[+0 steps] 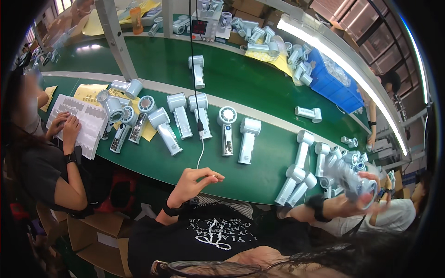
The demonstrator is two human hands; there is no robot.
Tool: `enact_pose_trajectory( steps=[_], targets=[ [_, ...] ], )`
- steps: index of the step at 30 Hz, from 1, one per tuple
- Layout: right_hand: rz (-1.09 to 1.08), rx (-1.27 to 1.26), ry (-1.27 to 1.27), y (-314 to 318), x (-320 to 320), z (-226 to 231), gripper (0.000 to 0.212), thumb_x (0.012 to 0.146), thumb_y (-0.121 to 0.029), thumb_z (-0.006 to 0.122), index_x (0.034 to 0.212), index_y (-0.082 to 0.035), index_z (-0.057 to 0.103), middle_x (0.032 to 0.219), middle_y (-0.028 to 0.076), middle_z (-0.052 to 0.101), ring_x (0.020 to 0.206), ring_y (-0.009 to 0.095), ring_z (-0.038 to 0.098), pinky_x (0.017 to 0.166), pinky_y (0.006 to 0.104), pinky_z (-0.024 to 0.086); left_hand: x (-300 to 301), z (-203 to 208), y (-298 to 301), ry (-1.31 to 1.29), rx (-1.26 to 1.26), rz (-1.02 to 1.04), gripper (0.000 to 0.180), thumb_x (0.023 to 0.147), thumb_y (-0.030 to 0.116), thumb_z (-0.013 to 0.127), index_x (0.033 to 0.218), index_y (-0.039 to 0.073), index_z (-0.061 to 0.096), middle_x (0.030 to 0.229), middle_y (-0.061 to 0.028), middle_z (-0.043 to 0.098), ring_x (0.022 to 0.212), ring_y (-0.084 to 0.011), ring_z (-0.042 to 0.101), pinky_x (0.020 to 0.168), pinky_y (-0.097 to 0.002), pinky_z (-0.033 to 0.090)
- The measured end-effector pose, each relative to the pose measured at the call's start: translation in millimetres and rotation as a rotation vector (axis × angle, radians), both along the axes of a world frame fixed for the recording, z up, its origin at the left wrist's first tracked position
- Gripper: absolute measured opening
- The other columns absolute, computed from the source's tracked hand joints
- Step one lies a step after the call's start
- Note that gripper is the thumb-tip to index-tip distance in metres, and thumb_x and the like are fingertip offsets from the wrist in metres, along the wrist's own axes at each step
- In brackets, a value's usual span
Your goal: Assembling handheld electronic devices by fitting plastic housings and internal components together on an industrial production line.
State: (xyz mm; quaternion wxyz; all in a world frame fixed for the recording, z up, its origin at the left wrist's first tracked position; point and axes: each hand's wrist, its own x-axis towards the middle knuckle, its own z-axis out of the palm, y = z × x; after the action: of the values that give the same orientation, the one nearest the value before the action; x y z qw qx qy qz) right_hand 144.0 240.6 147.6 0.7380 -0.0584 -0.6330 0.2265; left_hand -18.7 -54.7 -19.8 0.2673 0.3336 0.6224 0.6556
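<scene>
Two bare hands, both with dark wristbands. Left hand sits just off the near edge of the green bench, by the white cable; thumb and fingertips close together. Cannot tell whether they touch or pinch anything small. Right hand is out at the right, fingers curled around a pale blue round-headed device; hand and device both blurred, exact finger contact unclear. Device is above the bench's right end, in front of a crowded cluster of similar units.

Between the hands, on the bench: a standing-apart unit with its handle innards exposed, and beside it a closed unit. Further right, three more units lie close together near the edge.

At left, a co-worker's hands rest on a sheaf of printed sheets. Blue crate beyond, holding clear pieces.
</scene>
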Motion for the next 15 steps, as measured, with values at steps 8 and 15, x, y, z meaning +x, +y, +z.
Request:
enact_pose_trajectory(
  steps=[8, 15],
  targets=[
    [0.798, -0.006, -0.081, -1.1, 17.3, 21.5, 0.094, 0.078, -0.029, 0.076, 0.147, -0.005, 0.015, 0.098, 0.014, 0.049, 0.082, 0.024, 0.054, 0.067, 0.0374, 0.049, 7.7, 5.4, 12.0, 0.203, -0.101, -0.153, 0.017, 0.093, 0.014, 0.060, 0.096, 0.000, 0.068, 0.089, -0.0088, 0.072, 0.077, -0.0187, 0.069, 0.069, -0.0281, 0.052],
    [0.627, -0.297, -0.628, 67.5, -111.4, -28.3, 0.074, 0.084, -0.026, 0.068, 0.142, -0.002, 0.029, 0.100, 0.018, 0.064, 0.087, 0.021, 0.063, 0.079, 0.0335, 0.049, 20.6, 7.1, 2.5, 0.142, -0.016, -0.261, 0.017, 0.094, 0.016, 0.060, 0.095, 0.001, 0.068, 0.088, -0.0081, 0.071, 0.074, -0.0200, 0.067, 0.067, -0.0295, 0.051]
  ],
)
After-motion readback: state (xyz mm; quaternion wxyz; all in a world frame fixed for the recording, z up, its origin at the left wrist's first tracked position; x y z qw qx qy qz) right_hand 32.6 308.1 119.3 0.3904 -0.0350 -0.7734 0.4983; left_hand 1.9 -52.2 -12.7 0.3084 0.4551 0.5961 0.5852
